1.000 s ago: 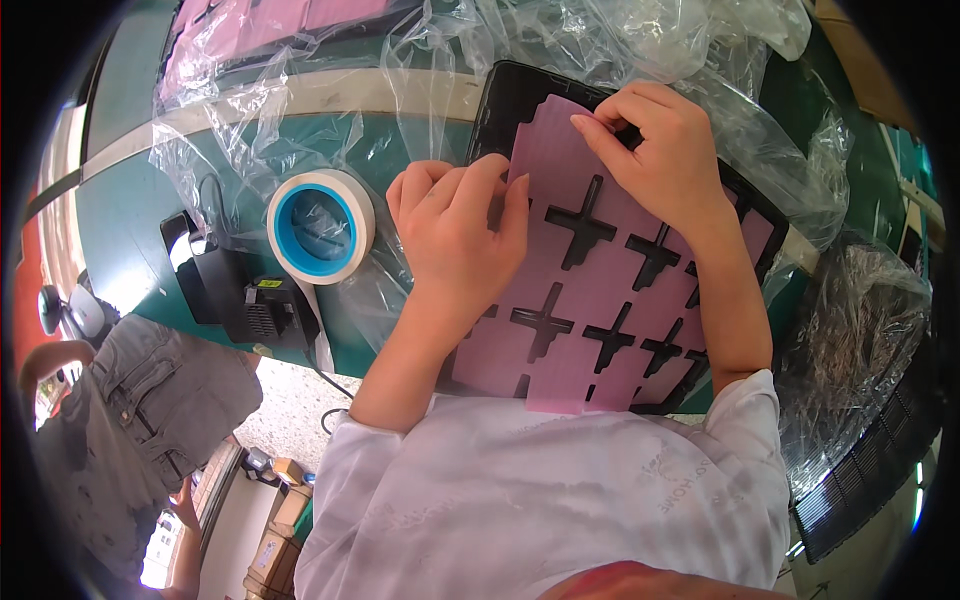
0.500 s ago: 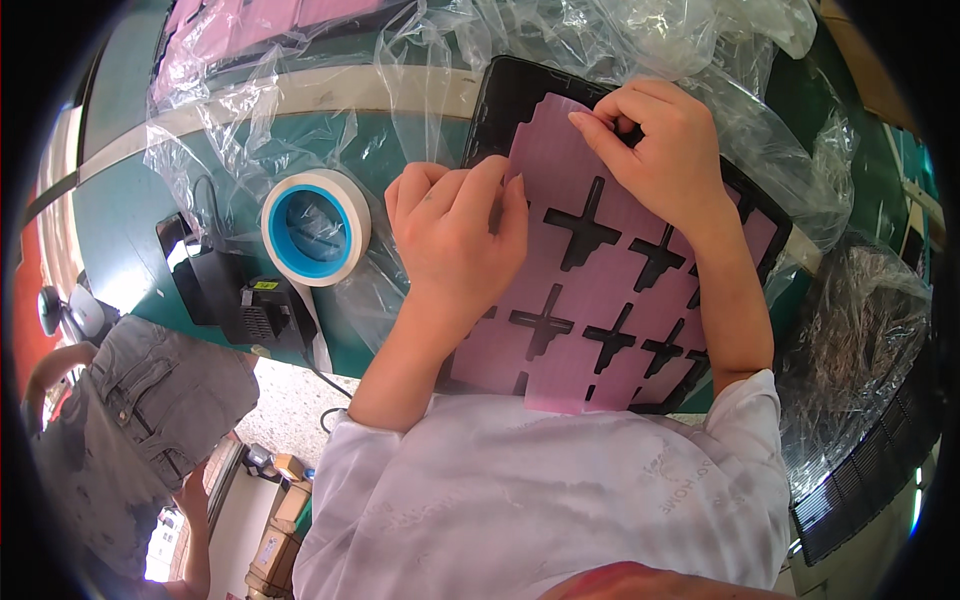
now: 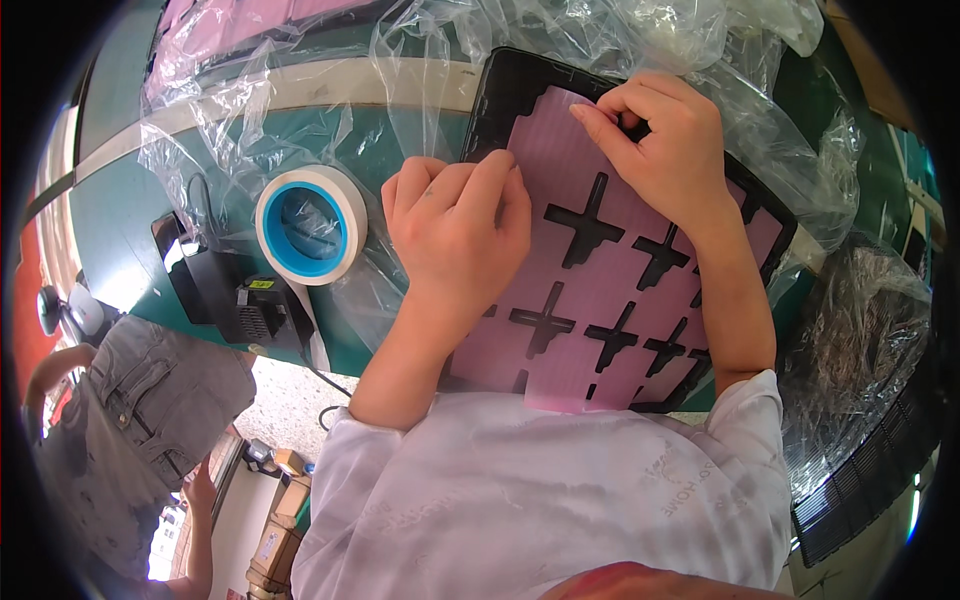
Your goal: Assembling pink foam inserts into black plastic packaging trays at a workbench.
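A thin pink sheet (image 3: 620,210) with several cross-shaped cutouts lies over a black tray (image 3: 497,95), and the tray's black ridges show through the openings. At the sheet's far left edge my left hand (image 3: 455,225) is closed, its thumb and forefinger pinched on the pink edge. My right hand (image 3: 665,140) is closed too, thumb and forefinger together on the far edge of the same sheet. The exact pinch of each hand is partly covered by its own fingers. The sheet's near end reaches my white shirt.
Clear plastic film (image 3: 430,60) lies crumpled along the far side and right. Left of the tray are a tape roll (image 3: 350,225) with a blue core and a black corded device (image 3: 265,310). Another pink sheet (image 3: 225,30) is at far left. A person in grey shorts (image 3: 165,390) stands at left.
Both hands keep their pinch on the sheet's edges and have hardly moved. The view has shifted slightly, and the tray and tape roll appear a little higher.
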Available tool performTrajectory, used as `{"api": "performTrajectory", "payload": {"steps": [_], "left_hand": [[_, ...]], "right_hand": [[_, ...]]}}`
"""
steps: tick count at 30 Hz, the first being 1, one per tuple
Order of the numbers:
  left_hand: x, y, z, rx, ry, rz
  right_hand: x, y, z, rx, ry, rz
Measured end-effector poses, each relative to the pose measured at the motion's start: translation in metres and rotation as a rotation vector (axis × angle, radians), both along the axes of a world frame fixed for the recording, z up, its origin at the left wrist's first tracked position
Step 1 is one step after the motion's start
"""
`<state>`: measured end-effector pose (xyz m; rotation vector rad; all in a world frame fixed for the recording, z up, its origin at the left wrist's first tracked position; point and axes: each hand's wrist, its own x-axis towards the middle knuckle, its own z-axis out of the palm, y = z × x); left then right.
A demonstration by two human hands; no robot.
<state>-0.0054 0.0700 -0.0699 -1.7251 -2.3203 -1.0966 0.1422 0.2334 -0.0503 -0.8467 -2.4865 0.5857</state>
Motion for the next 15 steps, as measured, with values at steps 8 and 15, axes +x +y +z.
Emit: {"api": "performTrajectory", "payload": {"steps": [8, 15], "left_hand": [[-0.0001, -0.0003, -0.0014, 0.029, 0.014, -0.02], [0.0013, -0.0004, -0.0002, 0.011, 0.024, -0.013]], "right_hand": [[0.0009, 0.0, -0.0017, 0.004, 0.024, 0.009], [0.0005, -0.0003, -0.0041, 0.023, 0.056, 0.01]]}}
